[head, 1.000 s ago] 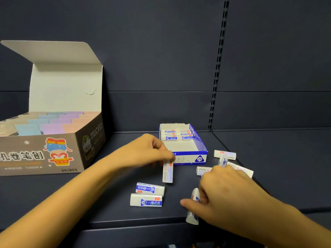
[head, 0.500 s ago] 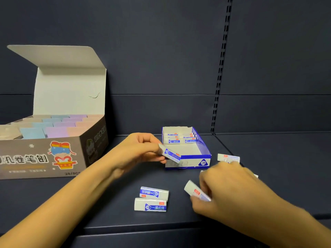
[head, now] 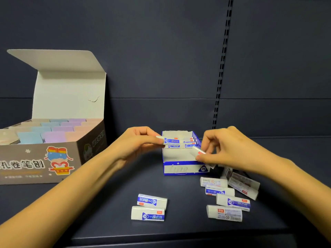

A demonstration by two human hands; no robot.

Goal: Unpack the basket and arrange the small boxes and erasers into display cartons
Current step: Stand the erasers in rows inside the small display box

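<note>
Both hands have reached the blue carton (head: 180, 169): your left hand (head: 138, 142) pinches an eraser (head: 170, 140), your right hand (head: 225, 149) a second eraser (head: 198, 152). Pushed in together (tight row), they could jam.

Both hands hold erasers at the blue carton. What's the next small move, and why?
Likely the left hand lowers its eraser into the blue carton beside the row already at the back: it hangs just above that row, and the carton's front half is bare. The right hand, pinching a second eraser at the right wall, could follow.
</note>
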